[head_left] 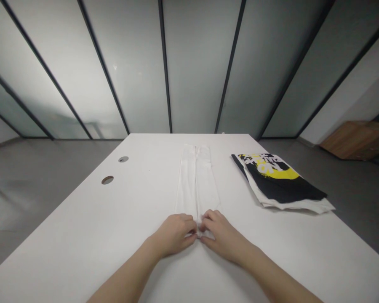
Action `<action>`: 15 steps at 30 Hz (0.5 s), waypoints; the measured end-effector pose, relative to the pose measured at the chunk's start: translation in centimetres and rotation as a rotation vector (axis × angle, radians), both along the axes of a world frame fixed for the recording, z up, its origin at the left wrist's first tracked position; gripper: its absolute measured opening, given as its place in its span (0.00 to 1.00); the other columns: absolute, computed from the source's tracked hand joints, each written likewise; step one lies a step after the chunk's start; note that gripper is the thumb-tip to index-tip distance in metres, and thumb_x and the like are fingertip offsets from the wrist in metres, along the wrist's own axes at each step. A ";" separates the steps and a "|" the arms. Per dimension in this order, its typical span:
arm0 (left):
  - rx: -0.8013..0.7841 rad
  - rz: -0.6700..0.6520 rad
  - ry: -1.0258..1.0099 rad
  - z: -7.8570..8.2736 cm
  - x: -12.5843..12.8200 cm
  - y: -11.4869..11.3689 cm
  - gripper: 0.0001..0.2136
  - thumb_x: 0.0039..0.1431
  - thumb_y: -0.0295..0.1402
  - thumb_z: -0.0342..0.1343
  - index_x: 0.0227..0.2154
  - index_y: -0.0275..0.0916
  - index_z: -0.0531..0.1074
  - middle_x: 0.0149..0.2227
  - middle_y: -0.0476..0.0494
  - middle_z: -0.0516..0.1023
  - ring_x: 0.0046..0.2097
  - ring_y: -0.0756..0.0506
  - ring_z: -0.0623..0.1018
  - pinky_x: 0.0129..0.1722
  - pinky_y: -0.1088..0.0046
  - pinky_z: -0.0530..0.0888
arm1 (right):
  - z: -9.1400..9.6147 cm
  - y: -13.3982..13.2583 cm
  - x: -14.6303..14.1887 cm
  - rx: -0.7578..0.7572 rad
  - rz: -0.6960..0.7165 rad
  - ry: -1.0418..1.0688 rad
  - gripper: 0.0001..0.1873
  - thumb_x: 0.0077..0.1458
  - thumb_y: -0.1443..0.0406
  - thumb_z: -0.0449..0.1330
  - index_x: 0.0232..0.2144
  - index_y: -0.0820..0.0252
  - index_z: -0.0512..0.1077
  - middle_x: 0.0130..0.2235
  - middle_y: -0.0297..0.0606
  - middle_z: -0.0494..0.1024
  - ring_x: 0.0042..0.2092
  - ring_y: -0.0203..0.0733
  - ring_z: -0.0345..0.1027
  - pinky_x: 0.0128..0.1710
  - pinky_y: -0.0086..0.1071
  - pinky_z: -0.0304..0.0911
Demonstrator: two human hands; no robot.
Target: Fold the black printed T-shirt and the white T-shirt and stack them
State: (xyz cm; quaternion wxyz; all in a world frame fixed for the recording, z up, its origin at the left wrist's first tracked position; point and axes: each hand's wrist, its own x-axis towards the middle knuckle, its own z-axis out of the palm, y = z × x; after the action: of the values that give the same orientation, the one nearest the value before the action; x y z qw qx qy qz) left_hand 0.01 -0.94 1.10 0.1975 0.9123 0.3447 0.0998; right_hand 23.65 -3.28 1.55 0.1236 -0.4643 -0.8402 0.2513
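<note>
A white garment (196,181), folded into a long narrow strip, lies down the middle of the white table (82,235), its far end close to the table's far edge and its near end under the person's fingers. The left hand (176,233) and the right hand (220,234) sit side by side at that near end, fingertips almost meeting, thumbs and forefingers closed in a pinch on the near hem of the cloth. Bare tabletop lies wide on both sides of the strip and between the hands and the near edge. The cloth is plain white, smooth, with a seam or fold line running lengthways along its centre, so that it reads as two slim panels lying together. To the right, well apart from the strip, a folded stack of shirts (281,181) with a black, yellow and white print rests near the table's right edge. Two round cable holes (108,180) pierce the left side. Beyond stand frosted glass panels in dark frames, a grey floor, and a wooden cabinet (356,139) at far right.
</note>
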 end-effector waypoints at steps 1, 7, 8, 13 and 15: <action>0.000 0.004 -0.007 0.0 0.0 -0.1 0.02 0.65 0.32 0.60 0.37 0.42 0.77 0.37 0.47 0.79 0.40 0.45 0.79 0.40 0.70 0.71 | 0.0 0.1 -0.1 0.005 0.003 0.003 0.04 0.63 0.63 0.64 0.41 0.56 0.77 0.48 0.41 0.76 0.54 0.48 0.68 0.55 0.40 0.63; 0.007 0.076 -0.093 0.1 0.1 -0.1 0.03 0.65 0.31 0.59 0.35 0.42 0.76 0.35 0.47 0.78 0.38 0.46 0.78 0.38 0.71 0.70 | -0.1 0.1 0.0 0.004 0.043 0.003 0.03 0.63 0.69 0.62 0.38 0.57 0.75 0.42 0.38 0.78 0.47 0.46 0.70 0.48 0.37 0.62; 0.009 0.108 -0.112 0.1 0.2 -0.1 0.03 0.65 0.31 0.59 0.35 0.41 0.76 0.35 0.47 0.78 0.38 0.46 0.78 0.38 0.71 0.70 | -0.1 0.1 0.1 0.000 0.048 0.010 0.03 0.62 0.68 0.62 0.38 0.57 0.76 0.42 0.38 0.78 0.47 0.46 0.70 0.49 0.37 0.62; -0.012 0.124 -0.100 0.1 0.2 -0.1 0.03 0.67 0.33 0.59 0.37 0.41 0.77 0.37 0.47 0.79 0.40 0.46 0.78 0.39 0.71 0.70 | -0.2 0.1 0.2 0.005 0.057 0.008 0.04 0.61 0.66 0.64 0.40 0.56 0.76 0.43 0.38 0.79 0.47 0.47 0.70 0.48 0.37 0.61; -0.020 0.033 -0.048 0.1 0.2 -0.1 0.04 0.67 0.37 0.61 0.39 0.43 0.77 0.39 0.47 0.80 0.42 0.45 0.79 0.41 0.70 0.71 | -0.3 0.2 0.2 0.007 0.054 -0.007 0.02 0.61 0.67 0.63 0.38 0.57 0.76 0.41 0.38 0.79 0.45 0.46 0.70 0.47 0.37 0.61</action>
State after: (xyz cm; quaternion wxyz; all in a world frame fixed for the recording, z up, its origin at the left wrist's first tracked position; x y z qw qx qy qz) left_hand 0.16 -1.08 1.20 0.2134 0.9018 0.3557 0.1214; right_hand 23.84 -3.10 1.22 0.1157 -0.4417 -0.8538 0.2500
